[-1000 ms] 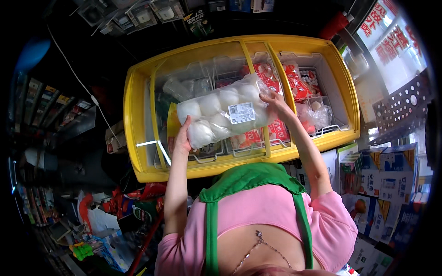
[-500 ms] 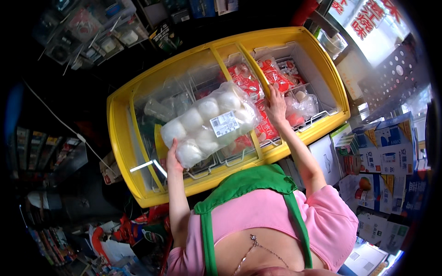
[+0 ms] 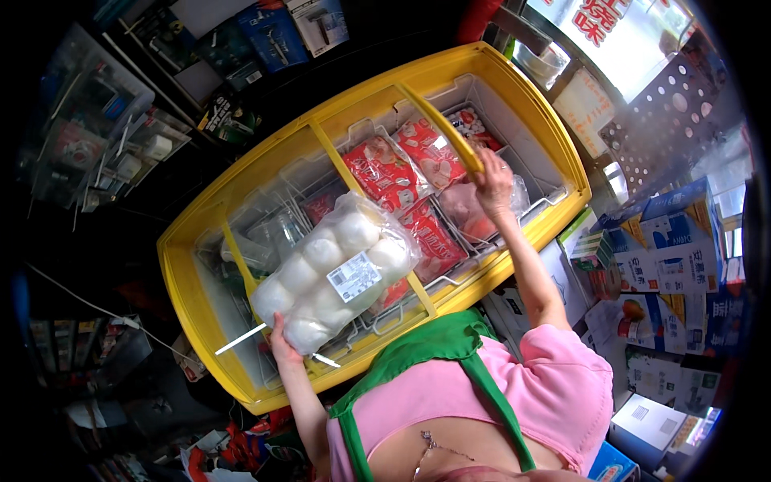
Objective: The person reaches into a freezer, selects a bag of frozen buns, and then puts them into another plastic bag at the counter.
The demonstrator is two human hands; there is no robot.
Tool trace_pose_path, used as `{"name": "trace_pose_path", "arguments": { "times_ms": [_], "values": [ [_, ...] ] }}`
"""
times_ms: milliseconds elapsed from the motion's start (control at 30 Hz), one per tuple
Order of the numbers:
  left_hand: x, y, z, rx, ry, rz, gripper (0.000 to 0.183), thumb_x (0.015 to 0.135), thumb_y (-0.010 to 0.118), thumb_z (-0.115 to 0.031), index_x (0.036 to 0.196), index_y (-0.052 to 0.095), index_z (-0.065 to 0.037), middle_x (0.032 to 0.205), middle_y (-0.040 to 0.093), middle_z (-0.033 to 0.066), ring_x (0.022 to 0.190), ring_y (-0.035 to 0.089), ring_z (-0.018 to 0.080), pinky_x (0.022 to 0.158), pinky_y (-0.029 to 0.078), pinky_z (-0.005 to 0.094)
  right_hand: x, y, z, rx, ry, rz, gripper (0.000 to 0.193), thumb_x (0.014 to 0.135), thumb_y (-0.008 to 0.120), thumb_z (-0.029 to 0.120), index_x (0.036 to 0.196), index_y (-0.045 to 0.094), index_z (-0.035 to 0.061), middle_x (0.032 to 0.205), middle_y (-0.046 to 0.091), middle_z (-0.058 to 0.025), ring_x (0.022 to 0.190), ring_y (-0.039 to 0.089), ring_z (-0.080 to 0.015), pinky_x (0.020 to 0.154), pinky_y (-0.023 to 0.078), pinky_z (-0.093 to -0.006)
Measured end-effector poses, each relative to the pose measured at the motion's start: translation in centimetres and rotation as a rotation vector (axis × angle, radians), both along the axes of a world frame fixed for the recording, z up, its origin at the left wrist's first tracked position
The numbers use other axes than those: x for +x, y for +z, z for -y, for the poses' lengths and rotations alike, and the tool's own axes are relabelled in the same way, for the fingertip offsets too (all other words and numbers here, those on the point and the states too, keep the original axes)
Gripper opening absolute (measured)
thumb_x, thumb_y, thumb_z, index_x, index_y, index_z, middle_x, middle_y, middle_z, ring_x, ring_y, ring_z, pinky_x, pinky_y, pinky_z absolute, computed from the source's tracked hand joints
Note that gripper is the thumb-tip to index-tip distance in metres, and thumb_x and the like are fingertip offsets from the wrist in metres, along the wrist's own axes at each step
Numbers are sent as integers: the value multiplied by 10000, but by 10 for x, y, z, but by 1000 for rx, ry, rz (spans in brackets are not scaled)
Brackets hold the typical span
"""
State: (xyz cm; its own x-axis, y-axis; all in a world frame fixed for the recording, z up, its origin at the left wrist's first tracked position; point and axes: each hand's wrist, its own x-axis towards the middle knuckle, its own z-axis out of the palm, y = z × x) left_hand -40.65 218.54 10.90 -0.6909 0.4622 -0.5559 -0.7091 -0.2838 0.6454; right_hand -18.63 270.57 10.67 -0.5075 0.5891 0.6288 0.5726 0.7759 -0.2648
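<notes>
Right against left fingers (image 3: 278,320), clear bag (image 3: 328,265)

Small shop, yellow chest freezer (image 3: 178,251), red food bags (image 3: 381,165), hanging packages (image 3: 273,38), stacked cartons (image 3: 679,269)

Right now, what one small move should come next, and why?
Probably steady the bag with the left grip before shifting the yellow bar: only the left grip touches the bag, at one end, while the right grip is at the bar.
</notes>
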Motion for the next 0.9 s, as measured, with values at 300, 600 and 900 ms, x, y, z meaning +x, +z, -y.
{"name": "trace_pose_path", "arguments": {
  "times_ms": [300,600,900],
  "values": [
    [10,21,0,-177,100,-11,684,852,690,-378,1372,418,-27,1337,524,137,1224,507,328,1035,407,487,98,-19,-205,-109,-694,309,884,657,779,521,1378,432,146,1273,558,-116,1083,585,-317,842,496,-444],
    [15,18,9,-91,117,-17,731,851,692,-361,1400,363,-9,1361,498,158,1227,503,346,1052,392,503,150,-48,-311,-519,-536,193,756,762,687,564,1368,482,161,1171,644,-136,1066,617,-290,898,467,-413],
    [-2,10,-3,-11,56,20,699,854,705,-313,1387,374,-5,1326,521,156,1194,534,321,1016,437,456,-11,2,-88,-910,416,-254,328,868,612,41,1196,609,53,1147,653,-70,982,632,-151,872,495,-277]
  ]
}}
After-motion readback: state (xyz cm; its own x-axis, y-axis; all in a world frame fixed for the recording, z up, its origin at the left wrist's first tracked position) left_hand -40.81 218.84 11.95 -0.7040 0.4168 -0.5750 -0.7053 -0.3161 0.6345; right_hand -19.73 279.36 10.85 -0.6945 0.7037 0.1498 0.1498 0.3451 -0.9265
